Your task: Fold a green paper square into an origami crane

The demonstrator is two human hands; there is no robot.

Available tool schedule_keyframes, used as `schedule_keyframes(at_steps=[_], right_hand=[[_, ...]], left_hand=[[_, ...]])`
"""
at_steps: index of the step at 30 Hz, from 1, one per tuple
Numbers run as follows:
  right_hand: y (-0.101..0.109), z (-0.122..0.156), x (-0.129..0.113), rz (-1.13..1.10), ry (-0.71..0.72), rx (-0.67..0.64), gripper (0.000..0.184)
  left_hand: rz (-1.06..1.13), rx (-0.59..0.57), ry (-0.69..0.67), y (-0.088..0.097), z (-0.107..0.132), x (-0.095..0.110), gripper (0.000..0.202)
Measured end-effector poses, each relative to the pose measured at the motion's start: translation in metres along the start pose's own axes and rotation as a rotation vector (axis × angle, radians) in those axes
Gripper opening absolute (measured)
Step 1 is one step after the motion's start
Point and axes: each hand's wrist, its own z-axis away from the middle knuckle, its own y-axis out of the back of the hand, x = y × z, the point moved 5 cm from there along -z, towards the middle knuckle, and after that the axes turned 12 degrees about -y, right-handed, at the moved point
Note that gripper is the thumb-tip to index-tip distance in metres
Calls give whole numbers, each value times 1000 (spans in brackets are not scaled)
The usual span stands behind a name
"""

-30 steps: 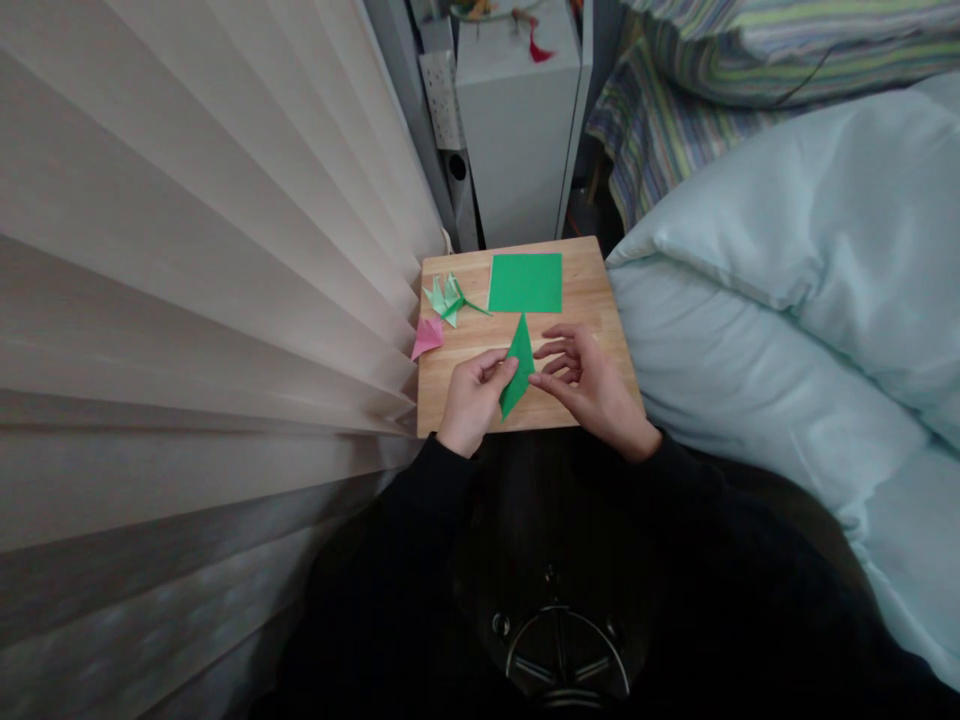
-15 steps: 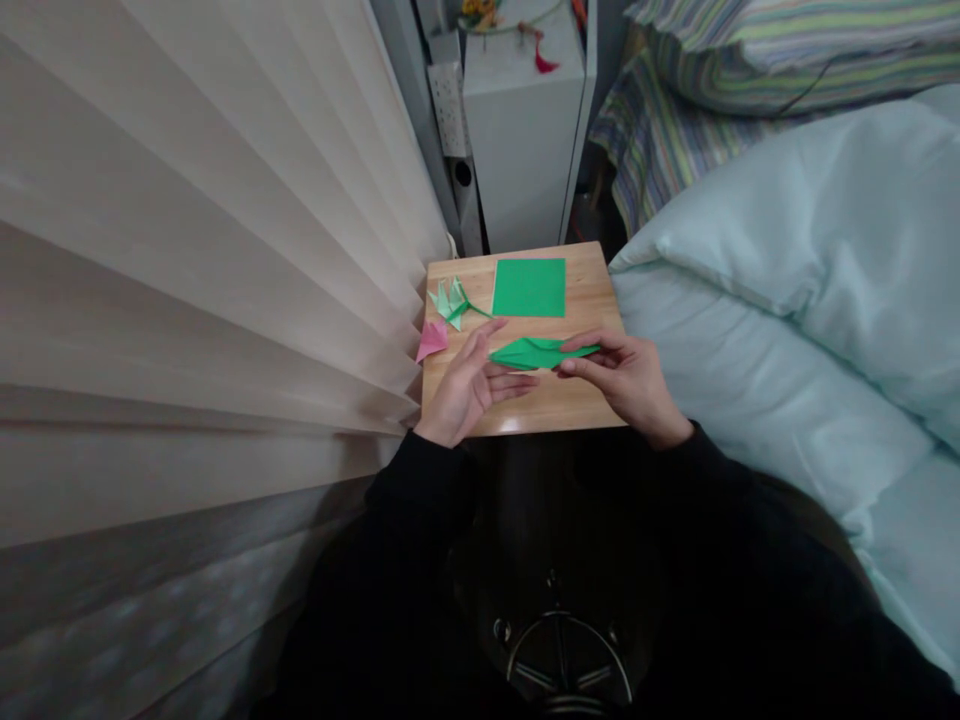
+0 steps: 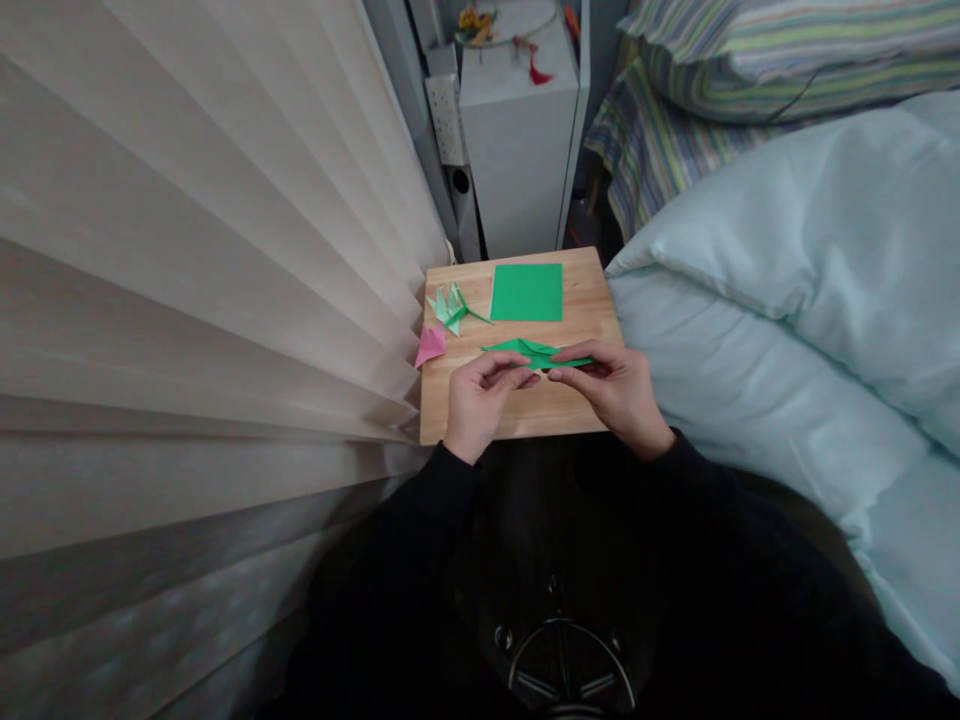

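A long, narrow folded piece of green paper (image 3: 537, 353) lies sideways above the small wooden table (image 3: 577, 300). My left hand (image 3: 480, 395) pinches its left part with curled fingers. My right hand (image 3: 611, 385) pinches its right part between thumb and fingers. Behind the hands a flat green paper square (image 3: 526, 292) rests on the table. A light green folded figure (image 3: 448, 305) sits at the table's back left, and a pink folded piece (image 3: 430, 344) lies at the left edge.
A pleated beige curtain (image 3: 202, 250) fills the left side. Pale blue bedding (image 3: 787, 290) presses against the table's right edge. A white cabinet (image 3: 517, 130) stands behind the table, and a striped blanket (image 3: 720, 70) lies at the back right.
The green folded paper has turned from upright to sideways. My left hand opened as my right hand took it, then closed on its left part.
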Motion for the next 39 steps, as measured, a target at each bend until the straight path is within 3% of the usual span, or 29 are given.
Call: schedule_keyframes(at_steps=[4,11,18,33,39], right_hand=[[-1,0,2,-11,-14,-13,23],[-3,-1,7,-89,-23,-40,18],[-6,-1,11,-95,-65,-42,23],[-7,-1,9,-117,-133,-10,35],[-10,-3,17,-249,-206,1,44]], left_hand=[[-10,22,1,0,0,0,29],[-32,-81,-53,-4,1,4,19],[-38,-4,-84,-1,2,-3,20],[-37,36,-54,-6,6,-4,35],[-63,138,-98,-4,7,3,44]])
